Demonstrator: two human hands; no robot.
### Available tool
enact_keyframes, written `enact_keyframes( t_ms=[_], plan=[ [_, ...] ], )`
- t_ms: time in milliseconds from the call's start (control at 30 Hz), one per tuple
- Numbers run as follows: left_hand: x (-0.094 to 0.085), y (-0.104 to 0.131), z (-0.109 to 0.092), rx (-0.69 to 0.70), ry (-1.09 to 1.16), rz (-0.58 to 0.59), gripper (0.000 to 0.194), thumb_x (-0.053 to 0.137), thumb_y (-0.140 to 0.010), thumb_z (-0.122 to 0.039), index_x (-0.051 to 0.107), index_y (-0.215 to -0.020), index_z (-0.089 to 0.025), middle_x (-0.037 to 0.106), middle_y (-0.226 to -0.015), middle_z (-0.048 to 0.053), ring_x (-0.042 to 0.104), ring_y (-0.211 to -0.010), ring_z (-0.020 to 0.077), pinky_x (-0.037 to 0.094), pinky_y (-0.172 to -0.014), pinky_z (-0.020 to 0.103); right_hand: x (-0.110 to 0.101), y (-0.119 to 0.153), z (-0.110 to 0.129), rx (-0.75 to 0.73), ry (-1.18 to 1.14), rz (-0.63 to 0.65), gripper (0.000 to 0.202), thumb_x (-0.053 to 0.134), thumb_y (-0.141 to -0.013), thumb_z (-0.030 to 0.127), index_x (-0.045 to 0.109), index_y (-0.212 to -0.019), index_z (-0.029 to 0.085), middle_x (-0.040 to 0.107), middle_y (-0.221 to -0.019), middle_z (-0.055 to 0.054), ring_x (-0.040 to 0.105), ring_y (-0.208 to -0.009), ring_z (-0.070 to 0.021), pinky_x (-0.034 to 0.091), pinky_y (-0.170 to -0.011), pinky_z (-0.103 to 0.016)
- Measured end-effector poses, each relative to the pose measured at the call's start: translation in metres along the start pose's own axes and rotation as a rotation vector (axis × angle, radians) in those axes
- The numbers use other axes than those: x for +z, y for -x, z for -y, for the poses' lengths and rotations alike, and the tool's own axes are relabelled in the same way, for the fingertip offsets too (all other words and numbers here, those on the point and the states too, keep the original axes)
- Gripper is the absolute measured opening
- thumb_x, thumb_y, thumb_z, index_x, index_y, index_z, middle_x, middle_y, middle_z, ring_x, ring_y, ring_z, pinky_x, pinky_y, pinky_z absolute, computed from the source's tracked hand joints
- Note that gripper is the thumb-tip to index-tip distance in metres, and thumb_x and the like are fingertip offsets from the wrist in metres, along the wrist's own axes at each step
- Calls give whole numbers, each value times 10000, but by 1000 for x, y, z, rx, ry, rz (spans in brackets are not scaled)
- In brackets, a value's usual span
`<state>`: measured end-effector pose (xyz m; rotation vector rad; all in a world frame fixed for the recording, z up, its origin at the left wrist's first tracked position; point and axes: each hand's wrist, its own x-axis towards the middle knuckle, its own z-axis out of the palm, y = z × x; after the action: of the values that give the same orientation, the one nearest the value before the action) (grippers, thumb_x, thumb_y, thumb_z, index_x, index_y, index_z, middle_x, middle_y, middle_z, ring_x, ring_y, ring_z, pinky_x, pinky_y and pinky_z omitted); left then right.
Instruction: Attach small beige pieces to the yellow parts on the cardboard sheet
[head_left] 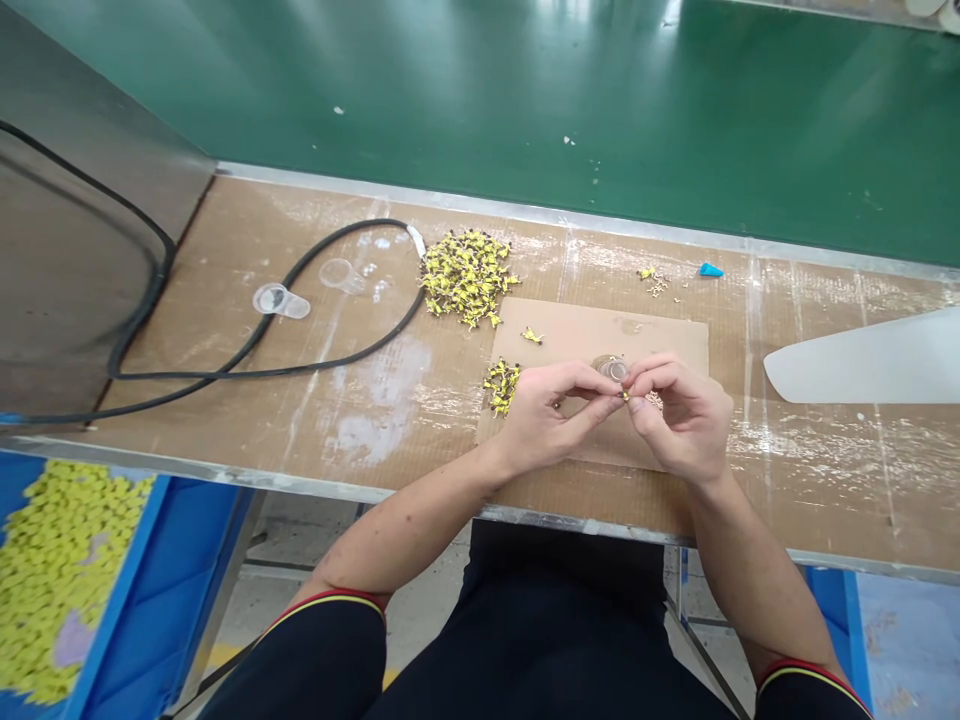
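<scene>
Between the fingertips of my left hand [551,412] and my right hand [679,415] is a tiny yellow and dark figure piece [624,396]. Both hands are closed in a pinch and meet over a cardboard sheet [585,330]. Just beyond the fingertips stands a small clear cup [613,368]. Small pale bits [655,400] show partly behind my right fingers. A little pile of yellow and brown figures [501,386] lies beside my left hand, and one loose figure [532,336] rests farther up the sheet.
A larger heap of yellow figures [469,275] sits behind the sheet. Clear plastic cups [289,303] lie near a looped black cable [330,368] at left. A blue cone cap [710,270] and a white panel [870,360] are at right. A blue bin [187,550] holds yellow pieces.
</scene>
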<state>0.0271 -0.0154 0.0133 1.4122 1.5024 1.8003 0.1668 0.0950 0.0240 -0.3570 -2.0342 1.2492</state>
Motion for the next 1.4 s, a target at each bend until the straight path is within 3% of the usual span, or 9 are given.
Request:
enact_keyframes(
  t_ms=[300, 767, 1067, 1200, 1300, 1400],
  plan=[
    [1, 0, -2, -30, 11, 10, 18, 731, -898, -147, 731, -883, -156, 806, -857, 56, 770, -739, 130, 632, -668, 190, 0, 0, 1, 18, 15, -13, 152, 657, -816, 86, 663, -783, 234, 709, -824, -19, 670, -747, -166, 539, -656, -318],
    [-1, 1, 2, 260, -257, -3, 111, 715, -883, -63, 691, -923, -164, 780, -827, 46, 764, -748, 139, 611, -694, 211, 3, -2, 0, 98, -21, -16, 163, 659, -756, 69, 643, -725, 228, 693, -776, -9, 643, -698, -154, 506, -608, -295],
    [0, -1, -1, 34, -99, -6, 50, 718, -895, -128, 722, -858, -162, 790, -805, 46, 750, -710, 128, 610, -676, 212, 3, -2, 1, 112, -24, -20, 146, 661, -787, 90, 640, -735, 225, 687, -778, -6, 625, -676, -143, 492, -576, -280],
    [3, -1, 0, -74, 27, 11, 20, 735, -897, -159, 740, -878, -155, 801, -839, 57, 760, -723, 135, 611, -656, 205, 1, -1, 0, 100, -76, 23, 117, 647, -840, 110, 666, -830, 225, 684, -802, 0, 623, -678, -131, 505, -589, -271],
    [0, -3, 2, -45, -15, -8, 30, 750, -904, -192, 752, -901, -163, 805, -848, 54, 760, -738, 140, 605, -671, 224, -4, 0, -2, 127, -124, 4, 103, 641, -883, 181, 695, -956, 231, 712, -862, -13, 632, -664, -133, 520, -580, -278],
    [-17, -12, 8, 84, -205, -81, 60, 741, -925, -233, 752, -900, -181, 800, -841, 37, 742, -743, 130, 591, -708, 247, -13, 1, -4, 158, -144, -138, 127, 657, -893, 257, 705, -1009, 234, 729, -858, -21, 642, -649, -151, 520, -564, -297]
  ],
)
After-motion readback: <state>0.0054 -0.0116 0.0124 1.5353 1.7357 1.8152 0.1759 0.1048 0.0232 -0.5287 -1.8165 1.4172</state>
